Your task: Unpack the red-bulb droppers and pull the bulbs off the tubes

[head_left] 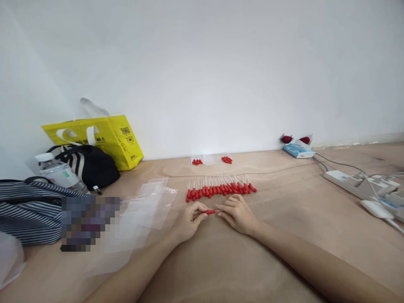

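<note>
Red-tipped stick [210, 212] is held — red end pinched by left hand [190, 221], pale end by right hand [238, 213]; similar sticks [218, 190] are laid in a row just beyond.

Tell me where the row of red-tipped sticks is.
In the head view, the row of red-tipped sticks lies on the table near mid-picture, just beyond the left hand and right hand, to the right of the clear plastic bags.

Left hand [188, 221] and right hand [239, 213] gripping opposite ends of a red piece [210, 212], red-tipped sticks [217, 190] rowed beyond, clear bags [134, 227] at left, power strip [342, 184] at right.
</note>
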The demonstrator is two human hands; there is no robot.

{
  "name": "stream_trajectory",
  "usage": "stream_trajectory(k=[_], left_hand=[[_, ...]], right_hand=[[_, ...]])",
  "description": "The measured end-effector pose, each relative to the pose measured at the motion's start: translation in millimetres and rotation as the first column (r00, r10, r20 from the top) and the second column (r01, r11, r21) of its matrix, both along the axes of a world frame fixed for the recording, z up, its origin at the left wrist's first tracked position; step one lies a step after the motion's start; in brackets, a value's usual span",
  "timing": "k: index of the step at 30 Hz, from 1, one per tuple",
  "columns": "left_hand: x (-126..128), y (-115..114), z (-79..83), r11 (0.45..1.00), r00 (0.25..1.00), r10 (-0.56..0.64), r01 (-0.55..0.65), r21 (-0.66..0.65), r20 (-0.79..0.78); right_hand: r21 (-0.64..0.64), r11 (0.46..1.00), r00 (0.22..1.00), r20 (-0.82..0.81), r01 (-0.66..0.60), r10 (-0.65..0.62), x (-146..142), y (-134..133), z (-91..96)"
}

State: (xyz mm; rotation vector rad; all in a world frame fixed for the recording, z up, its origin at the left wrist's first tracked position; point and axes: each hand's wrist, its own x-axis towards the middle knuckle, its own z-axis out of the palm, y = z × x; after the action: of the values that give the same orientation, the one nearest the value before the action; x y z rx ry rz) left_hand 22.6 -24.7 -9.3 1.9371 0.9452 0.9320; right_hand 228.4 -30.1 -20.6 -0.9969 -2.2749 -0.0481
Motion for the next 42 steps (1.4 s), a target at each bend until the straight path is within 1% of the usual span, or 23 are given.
stream_trajectory(k=[2, 4, 7, 9, 12, 16, 24, 27, 33, 37, 40, 42], left_hand=[[-1, -1, -0.3, 1.000, 1.000, -0.007, 0.007, 0.010, -0.022], [-1, -3, 1.5, 0.997, 0.997, 0.018, -0.012, 0.071, -0.079], [2, -6, 5.7, 0.980, 0.980, 0.072, -0.034, 0.195, -0.188], [4, -7, 7.1, 0.975, 0.968, 0.068, -0.012, 0.223, -0.243], [7, -8, 6.4, 0.974, 0.960, 0.047, 0.017, 0.226, -0.275], [7, -7, 4.5, 0.978, 0.960, 0.035, 0.024, 0.206, -0.278], [8, -10, 10.7, 0.986, 0.969, 0.003, 0.039, 0.163, -0.247], [7, -10, 8.5, 0.985, 0.967, 0.004, 0.039, 0.166, -0.253], [5, -12, 3.5, 0.982, 0.945, 0.001, 0.061, 0.179, -0.327], [4, -14, 4.9, 0.976, 0.918, -0.002, 0.089, 0.200, -0.397], [5, -14, 4.2, 0.972, 0.913, -0.016, 0.110, 0.209, -0.408], [5, -13, 2.9, 0.967, 0.911, -0.025, 0.126, 0.221, -0.413]], right_hand=[[-0.020, 1.000, 1.000, 0.007, -0.006, 0.006, 0, 2, -2.4], [-0.019, 1.000, 1.000, 0.016, -0.011, 0.011, 0, 2, -3.3], [0.021, 1.000, 1.000, 0.030, 0.001, -0.002, -1, -1, -2.3], [0.058, 0.998, 0.999, 0.042, 0.001, -0.004, -2, -3, -0.8], [0.094, 0.995, 0.999, 0.052, -0.015, 0.010, -3, -5, 1.7], [0.118, 0.992, 0.998, 0.049, -0.032, 0.026, -3, -6, 3.5], [0.119, 0.991, 0.996, 0.058, -0.068, 0.062, -1, -6, 1.0], [0.122, 0.989, 0.996, 0.049, -0.080, 0.075, -1, -7, 0.9], [0.127, 0.987, 0.995, 0.044, -0.096, 0.091, 0, -8, 0.6], [0.103, 0.991, 0.995, 0.052, -0.089, 0.084, 1, -9, -0.4], [0.045, 0.995, 0.996, 0.041, -0.084, 0.082, 1, -9, -1.0], [0.001, 0.994, 0.994, 0.001, -0.105, 0.105, 2, -10, -1.5]])
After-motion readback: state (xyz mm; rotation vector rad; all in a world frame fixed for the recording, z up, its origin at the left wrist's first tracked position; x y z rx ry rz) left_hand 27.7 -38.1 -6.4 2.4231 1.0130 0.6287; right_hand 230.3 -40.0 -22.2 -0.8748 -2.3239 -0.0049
